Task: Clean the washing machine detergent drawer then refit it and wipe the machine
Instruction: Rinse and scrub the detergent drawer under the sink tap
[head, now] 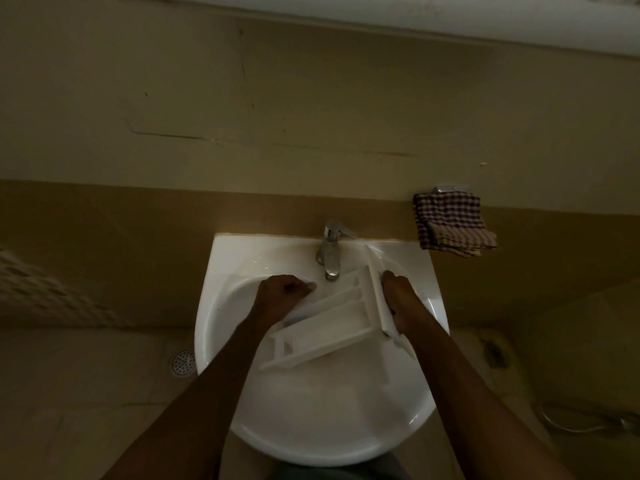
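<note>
A white plastic detergent drawer (325, 327) lies tilted across the bowl of a white wash basin (221, 306), its front panel to the right. My right hand (398, 299) grips that front panel from the right side. My left hand (284, 292) hovers over the basin left of the tap with its fingers curled; nothing shows in it. The chrome tap (332, 247) stands at the back of the basin, its spout just above the drawer's far end.
A checked cloth (450, 223) hangs on a wall hook right of the basin. A round floor drain (183, 362) lies on the tiled floor to the left. A hose and fitting (588, 424) lie on the floor at the lower right. The room is dim.
</note>
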